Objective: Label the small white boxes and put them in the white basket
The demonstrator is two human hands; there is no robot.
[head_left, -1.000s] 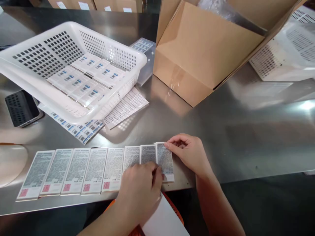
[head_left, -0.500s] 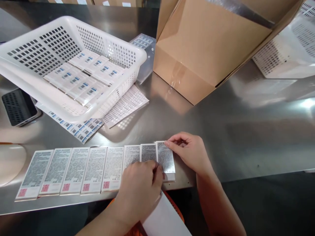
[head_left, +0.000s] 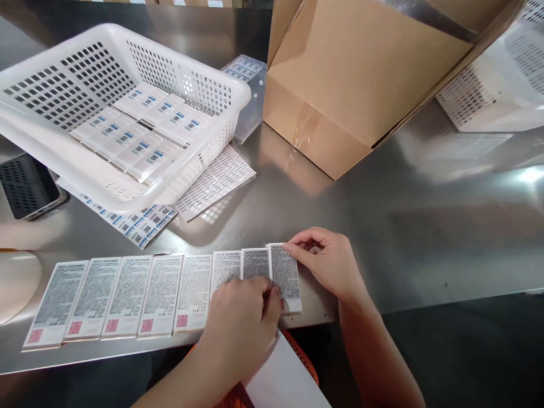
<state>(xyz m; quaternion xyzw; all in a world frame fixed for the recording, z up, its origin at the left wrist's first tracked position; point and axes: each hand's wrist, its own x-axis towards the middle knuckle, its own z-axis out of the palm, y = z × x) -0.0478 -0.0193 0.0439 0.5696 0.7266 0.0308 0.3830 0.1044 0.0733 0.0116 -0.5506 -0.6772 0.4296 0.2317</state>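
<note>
Eight flat rectangular cartons [head_left: 162, 292], right grip [head_left: 329, 260] in pinch on thin label [head_left: 285, 272], left grip [head_left: 241, 317] unclear

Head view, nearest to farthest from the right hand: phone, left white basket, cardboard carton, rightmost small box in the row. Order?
From the right hand:
1. Rightmost small box: just left, at the fingertips.
2. Cardboard carton: ahead, across the table.
3. Left white basket: ahead and left.
4. Phone: far left, beyond the basket's near corner.

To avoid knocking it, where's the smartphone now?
In the head view, the smartphone lies at the far left on the metal table, beside the blue-printed label sheet.
</note>
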